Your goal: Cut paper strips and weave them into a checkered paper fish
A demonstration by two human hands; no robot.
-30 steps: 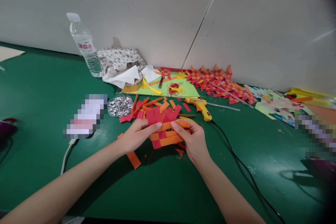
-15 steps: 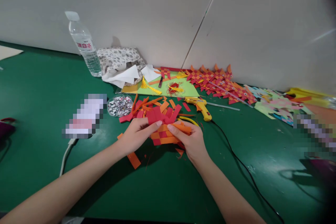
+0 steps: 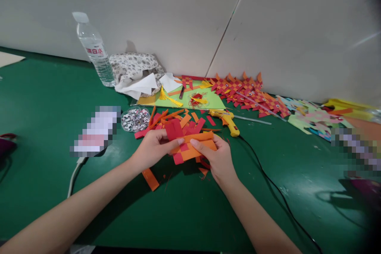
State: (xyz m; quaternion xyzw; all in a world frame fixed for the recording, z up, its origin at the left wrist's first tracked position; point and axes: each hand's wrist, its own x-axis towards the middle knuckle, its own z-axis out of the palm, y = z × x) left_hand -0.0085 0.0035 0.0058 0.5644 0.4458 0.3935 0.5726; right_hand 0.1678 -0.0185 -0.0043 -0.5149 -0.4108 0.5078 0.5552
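Note:
Between my hands is a woven piece of red and orange paper strips (image 3: 187, 151), its checkered face toward me. My left hand (image 3: 153, 147) pinches its left side, thumb on the front and fingers behind. My right hand (image 3: 216, 154) grips the right side, with the thumb pressing an orange strip near the middle. Both thumbs almost meet, and the other fingers are partly hidden behind the paper. Loose red and orange strips (image 3: 166, 117) lie in a heap just beyond. Below my left hand, an orange strip (image 3: 151, 179) lies on the green table (image 3: 178, 214).
A yellow glue gun (image 3: 228, 121) lies right of the heap, its black cord running toward me. Googly eyes (image 3: 135, 120) sit in a clear dish. At the back are a water bottle (image 3: 95, 51), a tissue holder (image 3: 135, 67) and woven paper fish (image 3: 247, 91). A phone (image 3: 97, 131) lies left.
An orange strip that pointed right under my right thumb now lies flat across the woven piece. The piece has tilted slightly, and both hands stay in about the same place.

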